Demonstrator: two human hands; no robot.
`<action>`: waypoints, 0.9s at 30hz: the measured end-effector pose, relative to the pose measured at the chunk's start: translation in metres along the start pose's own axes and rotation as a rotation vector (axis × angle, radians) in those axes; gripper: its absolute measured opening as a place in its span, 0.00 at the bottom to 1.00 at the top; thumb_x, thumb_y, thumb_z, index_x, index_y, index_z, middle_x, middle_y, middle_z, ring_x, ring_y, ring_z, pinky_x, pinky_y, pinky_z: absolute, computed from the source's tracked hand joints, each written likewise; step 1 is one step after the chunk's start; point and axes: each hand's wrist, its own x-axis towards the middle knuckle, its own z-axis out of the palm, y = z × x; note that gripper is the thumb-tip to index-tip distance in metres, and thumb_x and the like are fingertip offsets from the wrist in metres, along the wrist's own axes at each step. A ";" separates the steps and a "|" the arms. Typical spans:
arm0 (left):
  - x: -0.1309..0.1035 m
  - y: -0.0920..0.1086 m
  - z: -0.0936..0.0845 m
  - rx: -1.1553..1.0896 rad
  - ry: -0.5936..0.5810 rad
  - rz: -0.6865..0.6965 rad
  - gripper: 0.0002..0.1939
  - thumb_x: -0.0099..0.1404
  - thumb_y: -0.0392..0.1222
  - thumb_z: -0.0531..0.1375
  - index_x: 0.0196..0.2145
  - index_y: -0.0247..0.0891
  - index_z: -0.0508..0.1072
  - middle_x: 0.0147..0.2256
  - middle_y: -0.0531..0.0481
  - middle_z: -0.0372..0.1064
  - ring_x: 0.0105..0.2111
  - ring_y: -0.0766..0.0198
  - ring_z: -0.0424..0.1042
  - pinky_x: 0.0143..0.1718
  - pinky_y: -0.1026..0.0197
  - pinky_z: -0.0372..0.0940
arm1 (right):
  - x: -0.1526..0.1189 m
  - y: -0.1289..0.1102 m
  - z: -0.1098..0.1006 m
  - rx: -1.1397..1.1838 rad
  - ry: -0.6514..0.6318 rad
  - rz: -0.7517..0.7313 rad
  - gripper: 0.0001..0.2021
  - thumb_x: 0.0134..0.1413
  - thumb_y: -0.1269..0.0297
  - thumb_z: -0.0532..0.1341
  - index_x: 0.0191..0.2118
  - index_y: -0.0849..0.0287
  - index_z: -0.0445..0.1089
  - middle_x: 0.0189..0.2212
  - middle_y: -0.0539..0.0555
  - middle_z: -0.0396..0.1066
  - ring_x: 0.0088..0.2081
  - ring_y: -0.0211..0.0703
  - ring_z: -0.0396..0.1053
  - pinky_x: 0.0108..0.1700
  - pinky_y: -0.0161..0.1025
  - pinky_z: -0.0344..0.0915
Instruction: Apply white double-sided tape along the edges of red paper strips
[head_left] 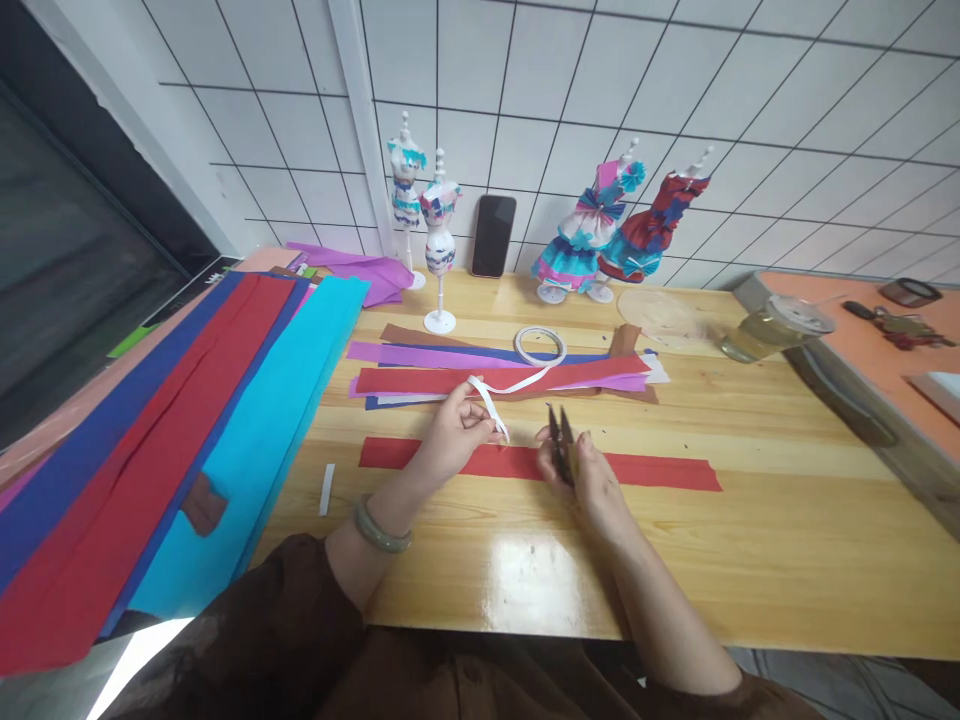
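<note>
My left hand (454, 435) pinches the loose end of a white tape (517, 384), which trails back to its roll (540, 346) on the paper strips. In my right hand (592, 485) is a pair of scissors (561, 440), blades slightly apart and pointing away from me. Beneath both hands a single red paper strip (660, 472) lies across the table. A short cut piece of white tape (326, 490) rests to the left of my left forearm. Farther back is a layered pile of red, purple, blue and brown strips (397, 380).
Long folded sheets of red, blue and turquoise paper (300, 370) cover the left side. Small dress forms (439, 240) and a phone (493, 236) stand along the tiled wall, beside two dressed forms (589, 235). A cup of liquid (776, 328) is at the right.
</note>
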 end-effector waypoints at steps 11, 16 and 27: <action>0.001 0.005 0.004 0.065 0.039 0.053 0.30 0.52 0.34 0.61 0.52 0.33 0.57 0.25 0.55 0.65 0.29 0.66 0.71 0.36 0.58 0.67 | -0.005 0.000 0.014 -0.054 -0.185 0.178 0.22 0.56 0.46 0.44 0.34 0.60 0.64 0.19 0.46 0.54 0.17 0.31 0.48 0.17 0.30 0.44; -0.001 0.005 0.004 0.060 0.029 0.056 0.31 0.52 0.35 0.61 0.53 0.33 0.56 0.26 0.54 0.65 0.31 0.64 0.71 0.38 0.56 0.67 | -0.005 0.000 0.012 -0.102 -0.149 0.152 0.23 0.57 0.46 0.43 0.32 0.60 0.65 0.19 0.47 0.54 0.18 0.32 0.49 0.18 0.31 0.45; -0.002 0.006 0.006 0.069 0.033 0.060 0.30 0.52 0.36 0.61 0.52 0.34 0.57 0.26 0.54 0.65 0.30 0.66 0.70 0.36 0.58 0.67 | -0.004 0.004 0.012 -0.160 -0.144 0.120 0.24 0.57 0.46 0.43 0.32 0.60 0.67 0.18 0.47 0.55 0.18 0.34 0.51 0.19 0.32 0.48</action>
